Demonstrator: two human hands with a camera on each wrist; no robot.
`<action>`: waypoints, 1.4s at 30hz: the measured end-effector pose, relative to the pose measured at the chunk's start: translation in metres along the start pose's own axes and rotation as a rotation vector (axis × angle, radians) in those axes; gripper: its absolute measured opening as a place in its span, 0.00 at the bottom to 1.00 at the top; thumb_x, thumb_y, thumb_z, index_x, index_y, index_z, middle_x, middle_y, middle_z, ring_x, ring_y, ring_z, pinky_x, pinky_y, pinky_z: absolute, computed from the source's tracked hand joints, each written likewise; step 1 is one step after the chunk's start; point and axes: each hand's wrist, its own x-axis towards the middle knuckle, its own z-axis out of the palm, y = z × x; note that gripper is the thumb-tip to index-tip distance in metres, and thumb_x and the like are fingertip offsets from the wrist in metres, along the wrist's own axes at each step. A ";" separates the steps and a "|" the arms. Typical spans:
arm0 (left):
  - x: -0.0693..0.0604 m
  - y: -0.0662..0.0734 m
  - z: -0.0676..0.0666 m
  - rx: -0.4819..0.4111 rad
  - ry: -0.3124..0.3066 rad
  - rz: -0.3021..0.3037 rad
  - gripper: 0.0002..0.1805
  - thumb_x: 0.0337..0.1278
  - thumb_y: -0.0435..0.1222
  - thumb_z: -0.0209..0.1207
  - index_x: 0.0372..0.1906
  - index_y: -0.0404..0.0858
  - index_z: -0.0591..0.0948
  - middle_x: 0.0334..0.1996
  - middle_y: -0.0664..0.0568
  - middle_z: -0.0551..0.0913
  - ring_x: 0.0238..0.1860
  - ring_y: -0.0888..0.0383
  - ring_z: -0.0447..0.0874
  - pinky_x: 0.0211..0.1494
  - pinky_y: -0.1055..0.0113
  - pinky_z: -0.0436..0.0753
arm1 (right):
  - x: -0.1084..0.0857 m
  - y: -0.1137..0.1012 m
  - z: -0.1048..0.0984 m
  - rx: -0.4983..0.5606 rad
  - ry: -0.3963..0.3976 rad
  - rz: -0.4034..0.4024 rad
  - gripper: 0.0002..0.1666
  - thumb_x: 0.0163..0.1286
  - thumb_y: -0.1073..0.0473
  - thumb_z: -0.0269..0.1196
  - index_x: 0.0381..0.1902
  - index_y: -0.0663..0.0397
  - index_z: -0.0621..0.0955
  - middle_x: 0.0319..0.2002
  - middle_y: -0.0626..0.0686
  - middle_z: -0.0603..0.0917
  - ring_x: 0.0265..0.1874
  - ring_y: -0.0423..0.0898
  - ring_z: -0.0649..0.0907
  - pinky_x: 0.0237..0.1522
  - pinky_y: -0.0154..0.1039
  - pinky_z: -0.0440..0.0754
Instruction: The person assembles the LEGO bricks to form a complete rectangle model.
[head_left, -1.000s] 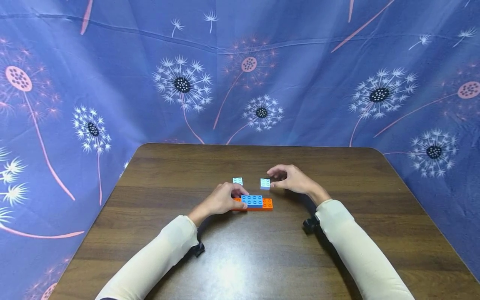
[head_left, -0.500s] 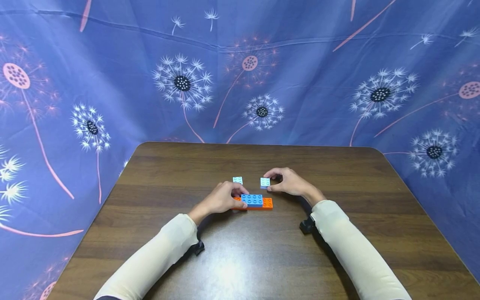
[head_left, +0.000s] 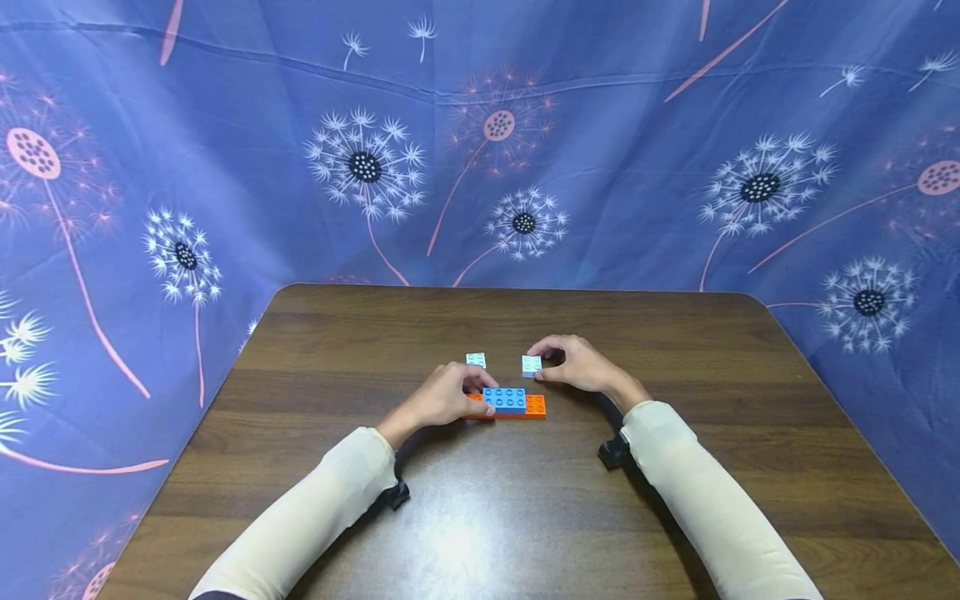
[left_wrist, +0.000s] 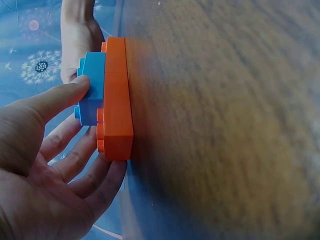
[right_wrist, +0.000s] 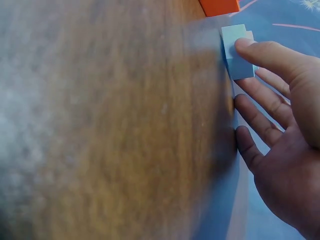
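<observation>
A blue toy building brick [head_left: 505, 400] with studs on top is set on the middle of a longer orange brick [head_left: 536, 407], which lies on the table. My left hand [head_left: 441, 397] pinches the blue brick between thumb and fingers; in the left wrist view the thumb presses its near side. Behind and to the right, my right hand [head_left: 582, 365] holds a small pale blue brick [head_left: 530, 365] by its right end. The right wrist view has the thumb on one face of that pale brick [right_wrist: 237, 62], which appears to rest on the table.
A second small pale blue brick [head_left: 476, 359] lies behind my left hand, partly covered by it. The brown wooden table [head_left: 360, 333] ends at a blue dandelion-patterned cloth [head_left: 600, 167] behind. A black wrist device [head_left: 614, 452] hangs under the right sleeve.
My right hand has moved slightly left and taken hold of the small pale blue brick. The left hand has stayed in place on the blue brick.
</observation>
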 end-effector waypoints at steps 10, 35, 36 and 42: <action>-0.001 0.000 -0.001 0.000 0.001 0.011 0.17 0.50 0.38 0.77 0.46 0.43 0.89 0.37 0.54 0.90 0.37 0.65 0.82 0.47 0.69 0.79 | -0.022 -0.006 -0.006 0.023 -0.018 0.003 0.19 0.63 0.58 0.75 0.52 0.47 0.86 0.45 0.50 0.87 0.45 0.49 0.82 0.50 0.41 0.80; 0.001 0.001 -0.002 0.004 -0.012 0.024 0.17 0.49 0.38 0.77 0.46 0.43 0.89 0.37 0.54 0.91 0.39 0.63 0.85 0.47 0.70 0.79 | -0.055 -0.044 0.003 -0.096 -0.062 -0.096 0.20 0.62 0.55 0.76 0.52 0.39 0.85 0.49 0.42 0.86 0.49 0.44 0.81 0.53 0.44 0.78; 0.001 0.001 -0.001 0.004 -0.012 0.026 0.17 0.49 0.38 0.77 0.46 0.43 0.89 0.37 0.54 0.91 0.39 0.63 0.85 0.47 0.70 0.79 | -0.056 -0.043 0.003 -0.096 -0.063 -0.095 0.20 0.63 0.55 0.76 0.52 0.39 0.85 0.49 0.43 0.86 0.49 0.44 0.81 0.53 0.44 0.78; 0.001 0.000 -0.001 0.000 -0.008 0.028 0.17 0.49 0.38 0.78 0.46 0.43 0.89 0.37 0.54 0.91 0.38 0.64 0.85 0.47 0.70 0.79 | -0.056 -0.043 0.004 -0.065 -0.071 -0.075 0.19 0.63 0.56 0.75 0.52 0.41 0.85 0.50 0.45 0.86 0.48 0.46 0.81 0.52 0.45 0.79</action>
